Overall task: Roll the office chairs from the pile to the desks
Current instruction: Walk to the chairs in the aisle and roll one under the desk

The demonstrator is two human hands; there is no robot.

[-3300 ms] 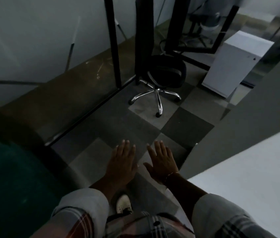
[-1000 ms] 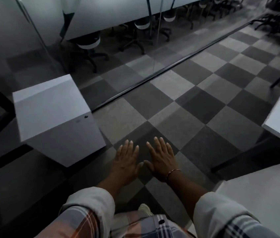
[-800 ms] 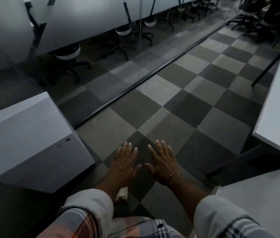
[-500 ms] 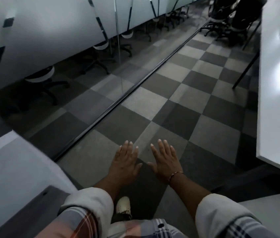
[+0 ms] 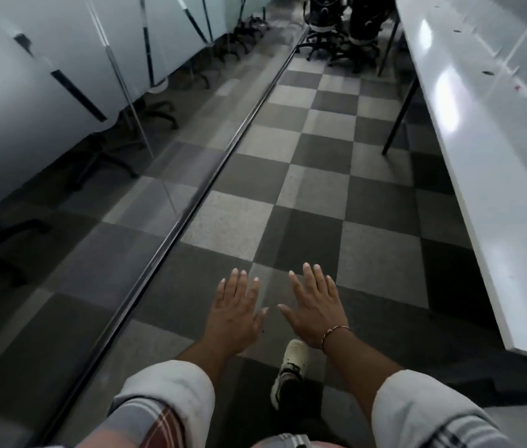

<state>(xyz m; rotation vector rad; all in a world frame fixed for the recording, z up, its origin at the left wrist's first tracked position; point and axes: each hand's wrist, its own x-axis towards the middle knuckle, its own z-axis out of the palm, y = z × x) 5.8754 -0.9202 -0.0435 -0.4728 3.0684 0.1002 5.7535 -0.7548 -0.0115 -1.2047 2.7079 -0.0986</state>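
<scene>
The chairs [image 5: 363,21] stand bunched up far ahead at the end of the aisle, near the long white desk [image 5: 481,156] on my right. I think each one is a bit heavy but rolls easily on its wheels, so I would grab the top of its back and push. My left hand [image 5: 234,313] and right hand [image 5: 315,310] hang side by side in front of me, palms down, fingers straight and spread, holding nothing.

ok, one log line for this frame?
left hand grip: open, empty | right hand grip: open, empty | black office chairs: far end of aisle, untouched | long white desk: along right
</scene>
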